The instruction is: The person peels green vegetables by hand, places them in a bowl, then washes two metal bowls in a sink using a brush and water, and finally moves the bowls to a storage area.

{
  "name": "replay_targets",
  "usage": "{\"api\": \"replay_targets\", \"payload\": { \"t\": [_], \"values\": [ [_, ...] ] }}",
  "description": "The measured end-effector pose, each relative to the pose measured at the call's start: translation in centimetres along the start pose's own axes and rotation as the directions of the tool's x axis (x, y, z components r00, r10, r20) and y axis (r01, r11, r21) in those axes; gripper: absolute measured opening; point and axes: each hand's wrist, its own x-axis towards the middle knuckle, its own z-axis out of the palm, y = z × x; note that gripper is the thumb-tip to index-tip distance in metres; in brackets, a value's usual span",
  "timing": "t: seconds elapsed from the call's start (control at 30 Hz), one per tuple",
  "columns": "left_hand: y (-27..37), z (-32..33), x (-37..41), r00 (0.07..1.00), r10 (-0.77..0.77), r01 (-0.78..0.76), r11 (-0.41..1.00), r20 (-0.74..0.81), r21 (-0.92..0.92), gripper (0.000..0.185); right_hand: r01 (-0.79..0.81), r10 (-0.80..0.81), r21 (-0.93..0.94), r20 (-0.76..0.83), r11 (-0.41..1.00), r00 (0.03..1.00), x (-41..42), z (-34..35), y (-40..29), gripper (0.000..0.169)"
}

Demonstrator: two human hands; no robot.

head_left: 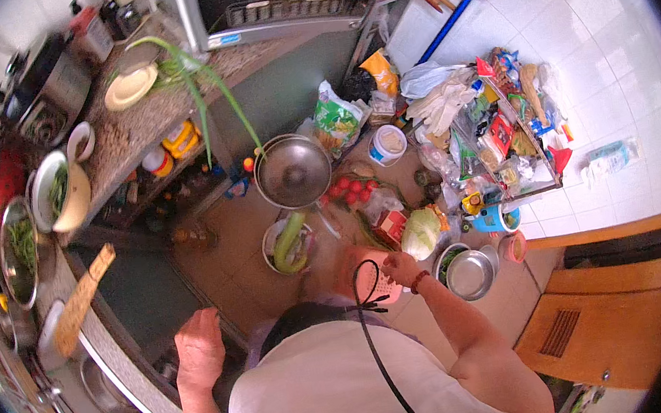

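My left hand (pixel 200 347) is raised beside the counter, its fingers curled and turned away from view. I see no object in it, but its inner side is hidden. My right hand (pixel 400 269), with a dark red bracelet at the wrist, hangs above a pink perforated plastic piece (pixel 369 275); whether they touch, I cannot tell. To its right lies a pale green cabbage (pixel 421 233). Ahead, a metal wok (pixel 293 171) sits low near the floor. A bowl (pixel 271 261) below it holds a long green gourd (pixel 290 241).
Red tomatoes (pixel 356 189) lie beyond the cabbage. A steel basin (pixel 470 275) sits on the floor at right, below a cluttered rack (pixel 513 143). A wooden spatula (pixel 84 302) projects past the counter edge, and green scallion leaves (pixel 226 96) overhang it. A black cable (pixel 377 348) crosses my front.
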Motion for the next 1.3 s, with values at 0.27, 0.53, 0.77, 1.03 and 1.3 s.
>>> {"api": "replay_targets", "payload": {
  "t": [0.27, 0.53, 0.77, 1.03, 1.3],
  "values": [
    [-0.1, -0.5, 13.2, 0.980, 0.150, -0.140, 0.987, 0.132, -0.079, 0.011, 0.014, -0.054, -0.254, -0.149, 0.967, 0.987, 2.8, -1.9, 2.3, 0.023],
    [0.9, 1.8, 36.4, 0.850, 0.525, -0.501, 0.831, 0.044, -0.243, 0.019, 0.004, -0.037, -0.100, -0.332, 0.995, 0.943, 2.0, -7.2, -15.4, 0.025],
    [5.6, 10.1, 54.8, 0.771, 0.610, -0.607, 0.791, 0.184, -0.079, 0.031, 0.111, -0.053, 0.090, -0.489, 0.990, 0.870, 7.1, -6.4, -5.8, 0.028],
    [8.9, 13.7, 61.1, 0.782, 0.541, -0.593, 0.799, 0.311, 0.099, 0.043, 0.132, -0.117, 0.017, -0.375, 0.991, 0.920, 11.5, -13.2, -0.5, 0.023],
    [13.1, 22.0, 69.0, 0.537, 0.778, -0.840, 0.530, 0.326, 0.117, 0.051, 0.079, -0.152, -0.203, -0.377, 0.976, 0.913, 24.5, -20.9, -7.5, 0.024]
  ]
}}
